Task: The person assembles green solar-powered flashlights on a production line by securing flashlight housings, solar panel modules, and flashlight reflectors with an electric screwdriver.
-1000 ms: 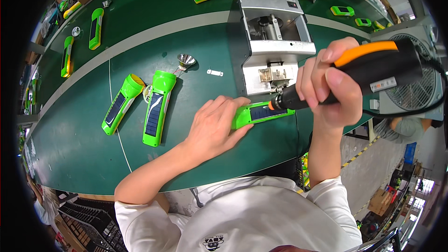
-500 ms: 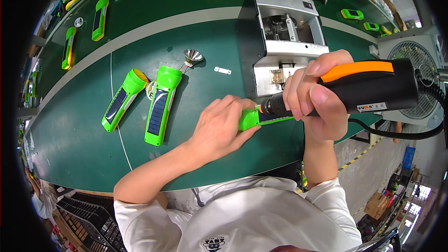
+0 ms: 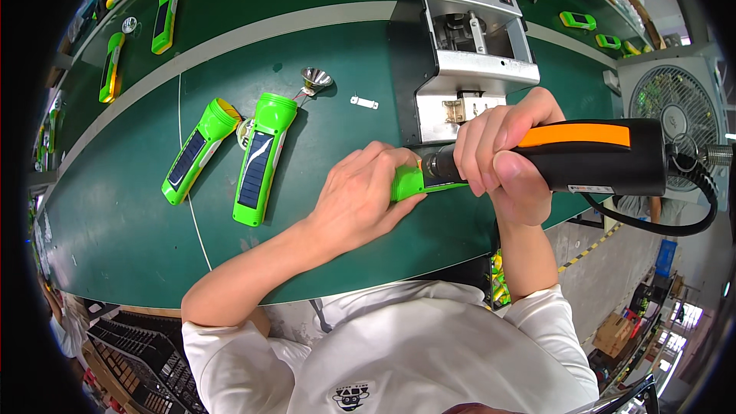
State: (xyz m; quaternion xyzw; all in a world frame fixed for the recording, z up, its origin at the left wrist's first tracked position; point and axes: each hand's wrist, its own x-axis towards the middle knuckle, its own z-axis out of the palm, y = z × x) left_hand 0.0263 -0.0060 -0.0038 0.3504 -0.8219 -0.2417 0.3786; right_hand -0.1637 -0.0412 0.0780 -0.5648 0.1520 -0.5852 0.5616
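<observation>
My right hand (image 3: 506, 155) is wrapped round a black electric screwdriver (image 3: 602, 161) with an orange strip, held nearly level. The driver's nose points left and meets the near end of a green flashlight (image 3: 409, 183) with a dark solar panel; the exact tip contact is too small to make out. My left hand (image 3: 356, 193) grips that flashlight against the table, thumb below and fingers above. Part of its body is hidden by my right hand. To the left lie two more green flashlights, one (image 3: 259, 159) with a silver reflector (image 3: 315, 80) wired to its open head, the other (image 3: 201, 152) beside it.
A metal bench machine (image 3: 468, 46) stands just beyond my hands. A small white strip (image 3: 364, 102) lies on the green table (image 3: 337, 54). Further flashlights (image 3: 165, 19) rest across the grey divider. A fan (image 3: 675, 119) and the driver's black cable (image 3: 652, 218) are at right.
The screwdriver's rear end has dropped and its body has shifted slightly left with my right hand. My left hand stays on the flashlight. The whole view has shifted a little.
</observation>
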